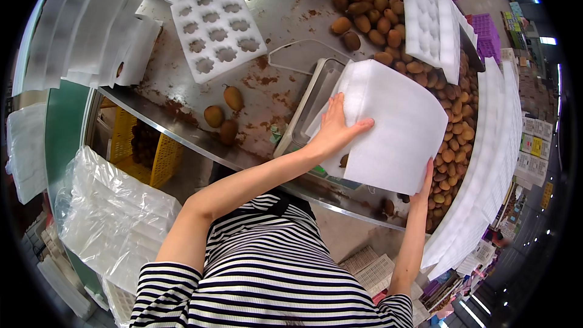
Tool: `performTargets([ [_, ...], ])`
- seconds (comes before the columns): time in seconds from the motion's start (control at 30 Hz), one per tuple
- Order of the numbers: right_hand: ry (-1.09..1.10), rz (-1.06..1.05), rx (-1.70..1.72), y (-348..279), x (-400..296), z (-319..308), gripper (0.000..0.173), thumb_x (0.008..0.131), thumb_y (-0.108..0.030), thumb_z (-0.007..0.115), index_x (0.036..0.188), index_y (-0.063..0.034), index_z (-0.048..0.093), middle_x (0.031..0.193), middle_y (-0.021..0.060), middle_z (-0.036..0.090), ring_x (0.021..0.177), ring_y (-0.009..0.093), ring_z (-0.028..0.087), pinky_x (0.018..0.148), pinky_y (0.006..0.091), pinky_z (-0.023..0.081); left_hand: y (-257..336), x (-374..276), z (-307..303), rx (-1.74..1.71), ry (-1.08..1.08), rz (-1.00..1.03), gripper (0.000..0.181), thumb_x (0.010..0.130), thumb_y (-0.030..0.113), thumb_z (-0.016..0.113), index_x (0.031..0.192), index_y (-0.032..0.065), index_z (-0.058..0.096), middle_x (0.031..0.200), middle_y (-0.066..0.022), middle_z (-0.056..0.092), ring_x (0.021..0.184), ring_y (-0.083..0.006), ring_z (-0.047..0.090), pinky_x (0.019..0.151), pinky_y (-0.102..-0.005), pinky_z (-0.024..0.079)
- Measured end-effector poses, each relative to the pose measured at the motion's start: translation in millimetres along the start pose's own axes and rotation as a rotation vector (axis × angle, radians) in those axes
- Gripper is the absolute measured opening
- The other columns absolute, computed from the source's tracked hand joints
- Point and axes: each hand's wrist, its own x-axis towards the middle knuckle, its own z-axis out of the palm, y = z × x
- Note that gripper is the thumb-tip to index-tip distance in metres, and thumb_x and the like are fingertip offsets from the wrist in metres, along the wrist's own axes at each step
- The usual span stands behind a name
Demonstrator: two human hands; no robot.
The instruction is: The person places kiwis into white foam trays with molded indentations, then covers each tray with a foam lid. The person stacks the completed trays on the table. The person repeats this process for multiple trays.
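Observation:
A white foam sheet [396,123], bent over at its left side, lies over a weighing scale [298,114] with a shallow tray. My left hand [341,123] rests with spread fingers on the fold of the foam. At the sheet's lower right edge is my right hand [424,182], its fingers along the rim and partly hidden; whether it grips the sheet I cannot tell. A piece of brown fruit shows under the foam's lower left edge. Left of the scale, several kiwifruit [221,116] lie on the stained metal table [182,100]. A foam tray with cut-out hollows [218,29] lies farther back.
A large heap of kiwifruit [448,146] covers the right side, with foam trays [421,23] on it. White foam sheets [86,32] stand at the left, and more [492,146] line the right edge. Below the table are a yellow crate [159,159] and a plastic-wrapped bundle [114,218].

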Motion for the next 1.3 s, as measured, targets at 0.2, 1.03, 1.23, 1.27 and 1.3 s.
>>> performTargets([
  [0.2,0.052,-0.017,0.019,0,-11,-6,0.058,0.086,-0.046,0.050,0.127,-0.0060,0.041,0.120,0.0047,0.050,0.109,0.019,0.047,0.090,0.0309,0.039,2,-1,8,0.052,-0.026,0.055,0.104,0.070,0.055,0.061,0.134,-0.0108,0.013,0.140,-0.0267,0.018,0.131,-0.0360,0.015,0.106,-0.0481,0.011],
  [1.03,-0.076,0.130,-0.160,1,1,4,0.074,0.086,-0.058,0.041,0.133,-0.0022,0.033,0.129,0.0081,0.042,0.116,0.017,0.042,0.094,0.0300,0.038,-31,41,-32,-0.011,-0.258,-0.244,0.106,0.068,0.064,0.060,0.135,-0.0062,0.017,0.129,-0.0258,0.036,0.121,-0.0351,0.036,0.099,-0.0450,0.026],
  [1.23,-0.159,0.164,-0.171,6,8,-10,0.072,0.086,-0.054,0.046,0.132,-0.0010,0.034,0.131,0.0105,0.041,0.119,0.018,0.041,0.096,0.0317,0.037,-22,33,-38,-0.032,-0.394,-0.231,0.103,0.068,0.076,0.049,0.129,-0.0059,0.032,0.124,-0.0238,0.041,0.118,-0.0322,0.037,0.099,-0.0436,0.026],
  [1.27,-0.151,0.168,-0.159,9,9,-19,0.069,0.086,-0.051,0.048,0.131,-0.0008,0.035,0.130,0.0105,0.043,0.117,0.018,0.043,0.095,0.0315,0.037,-20,31,-37,-0.079,-0.441,-0.238,0.101,0.069,0.075,0.048,0.130,-0.0032,0.032,0.126,-0.0218,0.040,0.119,-0.0311,0.037,0.099,-0.0436,0.026],
  [1.3,-0.161,0.171,-0.142,15,13,-28,0.066,0.086,-0.047,0.050,0.130,-0.0005,0.036,0.128,0.0106,0.045,0.115,0.018,0.045,0.095,0.0313,0.038,-17,31,-41,-0.120,-0.469,-0.241,0.098,0.070,0.075,0.047,0.131,-0.0006,0.033,0.128,-0.0198,0.040,0.120,-0.0301,0.036,0.099,-0.0437,0.025],
])
